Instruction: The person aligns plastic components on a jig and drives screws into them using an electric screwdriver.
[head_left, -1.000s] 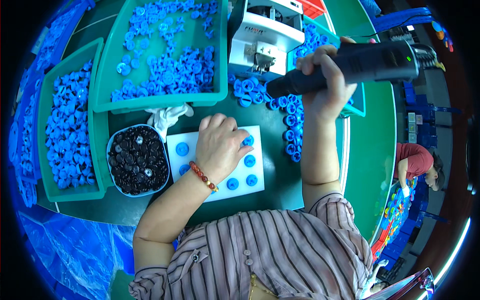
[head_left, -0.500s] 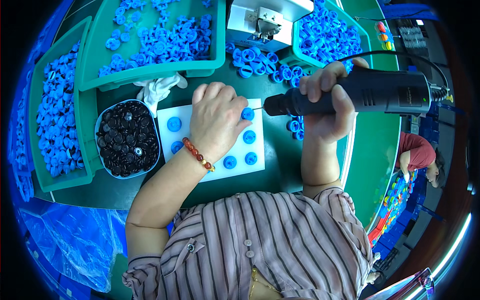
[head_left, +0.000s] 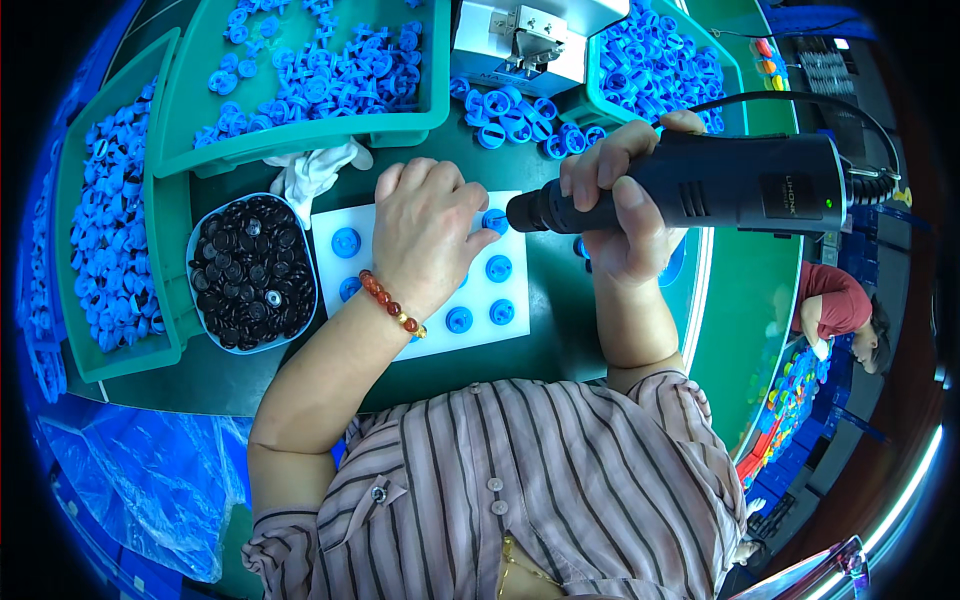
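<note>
My right hand (head_left: 622, 212) grips a black electric screwdriver (head_left: 720, 185) held level, its tip over a blue round part (head_left: 494, 220) on the white holding plate (head_left: 500, 290). My left hand (head_left: 425, 232) lies on that plate with a beaded bracelet at the wrist, its fingertips touching the same blue part. Several more blue round parts (head_left: 499, 268) sit in the plate's holes. A round bowl of small black parts (head_left: 252, 272) stands just left of the plate.
Green trays (head_left: 170, 290) full of blue plastic parts (head_left: 330, 75) stand at the left and back. A small grey machine (head_left: 525, 45) sits at the back. A white cloth (head_left: 315, 170) lies beside the bowl. Another person in a red top (head_left: 835, 310) is at the right.
My right hand has brought the screwdriver down and left, from above the blue parts to the white plate. My left hand has stayed on the plate.
</note>
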